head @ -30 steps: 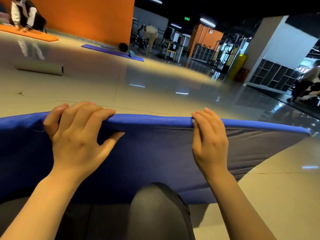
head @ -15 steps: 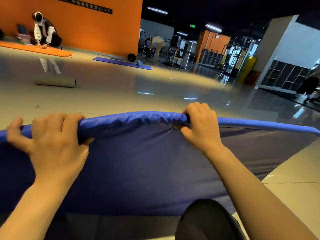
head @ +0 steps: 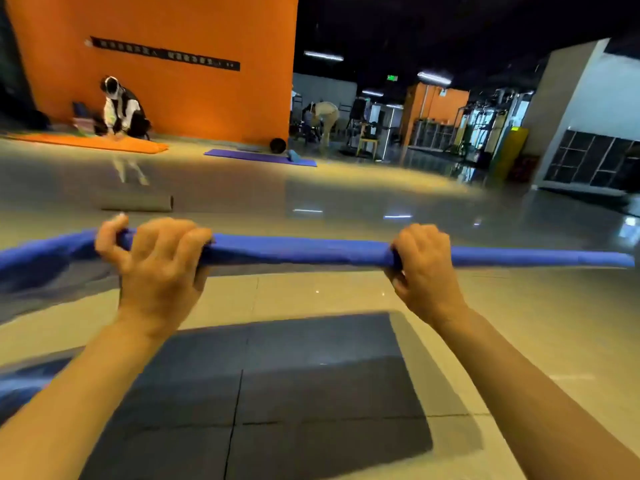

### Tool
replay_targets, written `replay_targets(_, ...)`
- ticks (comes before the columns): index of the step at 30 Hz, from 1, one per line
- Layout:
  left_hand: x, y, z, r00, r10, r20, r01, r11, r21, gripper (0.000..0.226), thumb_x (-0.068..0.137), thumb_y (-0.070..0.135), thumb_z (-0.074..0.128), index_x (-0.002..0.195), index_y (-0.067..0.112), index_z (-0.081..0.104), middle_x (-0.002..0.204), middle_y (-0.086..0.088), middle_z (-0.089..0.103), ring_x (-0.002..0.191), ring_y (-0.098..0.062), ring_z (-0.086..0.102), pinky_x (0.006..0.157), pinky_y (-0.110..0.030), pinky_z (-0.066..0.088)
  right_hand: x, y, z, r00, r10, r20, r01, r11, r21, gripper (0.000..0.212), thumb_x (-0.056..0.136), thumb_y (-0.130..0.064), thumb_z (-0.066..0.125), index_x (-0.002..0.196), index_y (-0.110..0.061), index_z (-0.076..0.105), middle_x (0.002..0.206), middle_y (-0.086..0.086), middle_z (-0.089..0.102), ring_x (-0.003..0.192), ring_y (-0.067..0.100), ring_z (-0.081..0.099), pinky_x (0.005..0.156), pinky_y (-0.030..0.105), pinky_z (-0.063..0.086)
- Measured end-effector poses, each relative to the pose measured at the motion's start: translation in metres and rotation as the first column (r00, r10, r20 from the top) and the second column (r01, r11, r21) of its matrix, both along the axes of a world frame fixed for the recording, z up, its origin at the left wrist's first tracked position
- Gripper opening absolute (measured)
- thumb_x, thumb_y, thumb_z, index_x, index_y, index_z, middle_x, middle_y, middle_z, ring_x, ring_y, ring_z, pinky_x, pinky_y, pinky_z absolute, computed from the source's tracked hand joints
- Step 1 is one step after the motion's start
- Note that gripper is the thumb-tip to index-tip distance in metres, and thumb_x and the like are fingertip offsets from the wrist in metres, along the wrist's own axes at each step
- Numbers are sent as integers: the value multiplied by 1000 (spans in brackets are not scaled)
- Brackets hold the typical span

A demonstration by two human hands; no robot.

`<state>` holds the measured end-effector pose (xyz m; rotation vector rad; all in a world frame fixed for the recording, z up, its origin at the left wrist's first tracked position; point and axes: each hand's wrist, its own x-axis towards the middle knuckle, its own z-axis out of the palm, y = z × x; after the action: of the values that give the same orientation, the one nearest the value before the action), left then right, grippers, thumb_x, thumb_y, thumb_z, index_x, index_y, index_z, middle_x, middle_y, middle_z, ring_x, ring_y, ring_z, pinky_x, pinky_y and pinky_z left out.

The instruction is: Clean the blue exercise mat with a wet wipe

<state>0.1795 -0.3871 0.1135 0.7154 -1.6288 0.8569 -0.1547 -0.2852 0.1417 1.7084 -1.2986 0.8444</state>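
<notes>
Left hand [head: 156, 268] and right hand [head: 424, 268] each clench the blue exercise mat [head: 301, 252], lifted at nine-to-three across the view. Best keep both grips level and spread it flat; no wet wipe shows.

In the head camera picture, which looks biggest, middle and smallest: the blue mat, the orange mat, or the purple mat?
As they look in the picture:
1. Blue mat, stretching nearly edge to edge.
2. Orange mat.
3. Purple mat, smallest.

The blue mat is held close to the camera and the other two lie far off, so real sizes may differ.
</notes>
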Motion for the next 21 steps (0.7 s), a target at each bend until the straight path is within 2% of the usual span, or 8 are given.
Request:
replay_targets(3,-4,19,-93,978,-89,188,45,973,227,12,100,16,40,99,17,52,86,-10,66,77,-34,60,72,-41,39,-12,2,-81,999,-39,37,24,939,344,37,54,-5,63,79,-17,38,71,7,46,63,28,40,56,34,25)
replay_targets(5,2,28,-142,930,-210,302,43,878,477,12,93,19,36,96,20,48,77,-7,60,61,-33,56,49,-34,33,-10,6,-125,996,-83,29,54,836,547,47,49,1,70,79,-18,39,72,5,47,58,27,39,52,34,27)
replay_targets(8,10,31,-181,852,-339,399,-62,691,720,17,75,23,55,89,26,46,71,2,50,52,-24,51,43,-23,18,-4,14,-169,988,-157,-5,99,598,796,38,69,-1,71,86,-17,40,85,3,44,73,24,34,64,36,25)
replay_targets(12,14,35,-220,752,-432,497,-331,404,853,69,34,37,89,83,32,41,69,8,42,49,-16,39,44,-17,1,3,31,-204,995,-71,-75,89,226,970,24,85,-14,62,100,-16,43,101,4,47,86,23,37,70,35,28)
replay_targets(14,12,45,-233,711,-472,522,-403,335,852,63,54,55,87,88,35,37,76,9,40,57,-16,40,38,-22,14,-1,42,-217,995,-103,-11,21,98,995,29,86,-22,69,98,-17,43,99,1,44,87,20,38,71,31,30)
replay_targets(16,8,49,-225,724,-456,518,-468,227,854,35,86,58,64,106,45,39,97,13,47,84,-15,54,58,-31,44,-9,51,-217,981,-184,58,-43,85,995,27,88,-26,69,95,-19,43,95,-4,41,87,18,39,72,27,30)
replay_targets(18,1,48,-201,743,-456,491,-505,101,857,36,94,51,58,126,47,42,125,17,49,113,-8,54,84,-26,44,-19,59,-208,952,-271,144,-93,192,977,22,92,-28,66,94,-21,45,89,-7,40,81,14,41,71,23,29)
replay_targets(21,-22,46,-155,796,-430,426,-415,123,901,41,94,47,61,132,39,47,129,15,51,116,-8,53,86,-25,43,-26,79,-186,890,-368,270,-116,390,914,24,97,-34,60,81,-23,45,80,-9,42,71,11,42,62,22,31)
